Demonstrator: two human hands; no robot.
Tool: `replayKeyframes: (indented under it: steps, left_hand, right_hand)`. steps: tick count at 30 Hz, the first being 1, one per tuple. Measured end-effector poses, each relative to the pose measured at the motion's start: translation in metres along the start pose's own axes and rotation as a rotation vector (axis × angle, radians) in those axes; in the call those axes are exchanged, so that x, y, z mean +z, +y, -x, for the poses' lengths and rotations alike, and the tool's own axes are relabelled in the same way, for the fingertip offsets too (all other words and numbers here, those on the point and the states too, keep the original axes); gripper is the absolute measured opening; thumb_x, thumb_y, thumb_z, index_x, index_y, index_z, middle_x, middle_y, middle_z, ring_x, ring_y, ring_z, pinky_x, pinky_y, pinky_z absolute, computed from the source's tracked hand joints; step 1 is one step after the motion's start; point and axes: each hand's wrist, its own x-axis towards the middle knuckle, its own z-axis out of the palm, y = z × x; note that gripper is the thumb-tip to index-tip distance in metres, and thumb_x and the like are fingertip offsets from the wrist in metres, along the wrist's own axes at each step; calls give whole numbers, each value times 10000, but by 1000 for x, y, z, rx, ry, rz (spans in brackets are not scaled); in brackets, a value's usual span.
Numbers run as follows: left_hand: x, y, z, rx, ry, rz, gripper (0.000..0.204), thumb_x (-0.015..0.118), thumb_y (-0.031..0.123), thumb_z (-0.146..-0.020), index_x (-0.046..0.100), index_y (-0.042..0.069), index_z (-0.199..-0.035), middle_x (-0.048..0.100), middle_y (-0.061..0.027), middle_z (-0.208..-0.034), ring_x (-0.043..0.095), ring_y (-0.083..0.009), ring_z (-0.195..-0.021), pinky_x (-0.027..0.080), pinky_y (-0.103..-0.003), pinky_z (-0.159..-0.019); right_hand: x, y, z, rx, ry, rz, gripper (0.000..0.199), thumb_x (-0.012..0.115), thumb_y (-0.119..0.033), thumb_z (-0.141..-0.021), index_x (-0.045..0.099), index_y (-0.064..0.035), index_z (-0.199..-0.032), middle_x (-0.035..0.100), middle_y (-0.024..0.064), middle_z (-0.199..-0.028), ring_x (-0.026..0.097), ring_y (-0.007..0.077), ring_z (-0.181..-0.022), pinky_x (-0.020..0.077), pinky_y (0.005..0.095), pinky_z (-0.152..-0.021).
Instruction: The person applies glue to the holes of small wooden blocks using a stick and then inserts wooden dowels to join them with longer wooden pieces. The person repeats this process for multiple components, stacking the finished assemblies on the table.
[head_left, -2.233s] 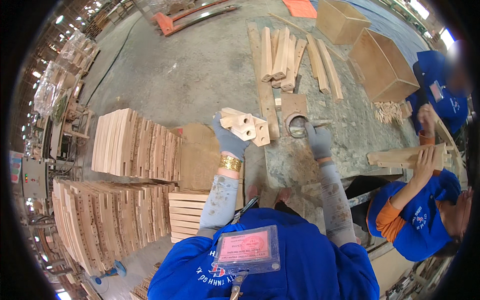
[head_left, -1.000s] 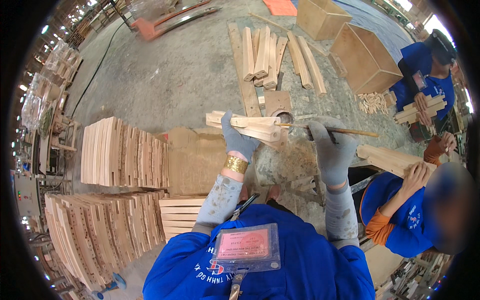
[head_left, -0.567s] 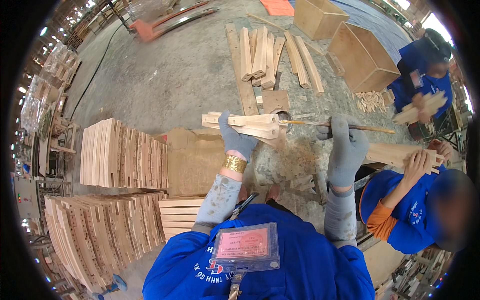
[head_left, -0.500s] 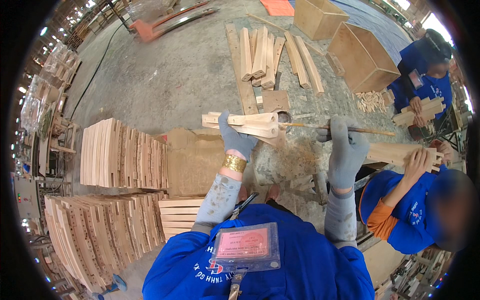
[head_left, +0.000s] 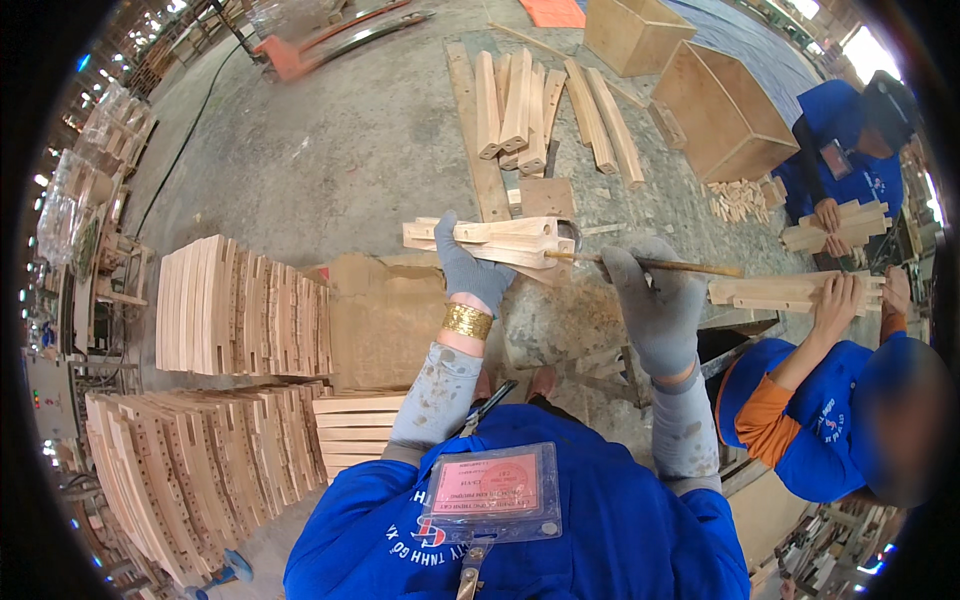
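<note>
left hand (head_left: 470,265) fingers wrapped around wooden piece (head_left: 495,240), right hand (head_left: 650,300) clenched on thin stick (head_left: 650,264)

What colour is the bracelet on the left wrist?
Gold: the bracelet sits just below the grey-gloved left hand, clearest in the head view.

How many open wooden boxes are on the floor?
2: one light wooden box at the top edge, one larger open wooden box right of it, near the co-worker. Others may be hidden.

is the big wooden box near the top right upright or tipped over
Tipped on its side: the wooden box shows its open mouth and empty inside toward the camera, resting on the concrete floor.
</note>
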Motion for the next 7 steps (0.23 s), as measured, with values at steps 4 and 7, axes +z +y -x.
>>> replayKeyframes:
  steps: [4,7]
  left_hand:
    - [-1,2,-1,17,23,-42,816,567,537,-707,331,14,-1287,402,-226,-1283,467,-387,-1123,398,-531,-927]
    - [5,2,1,4,62,-62,825,555,525,-713,295,36,-1324,387,-180,-1288,416,-365,-1154,330,-520,-985]
  right_hand:
    - [-2,-1,-2,11,-68,-98,72,612,6,-804,616,7,-876,634,78,-786,569,126,-677,448,233,-609]
    - [-4,2,-2,-49,-57,-24,97,568,-2,-844,619,4,-926,632,89,-840,581,123,-746,462,227,-677]
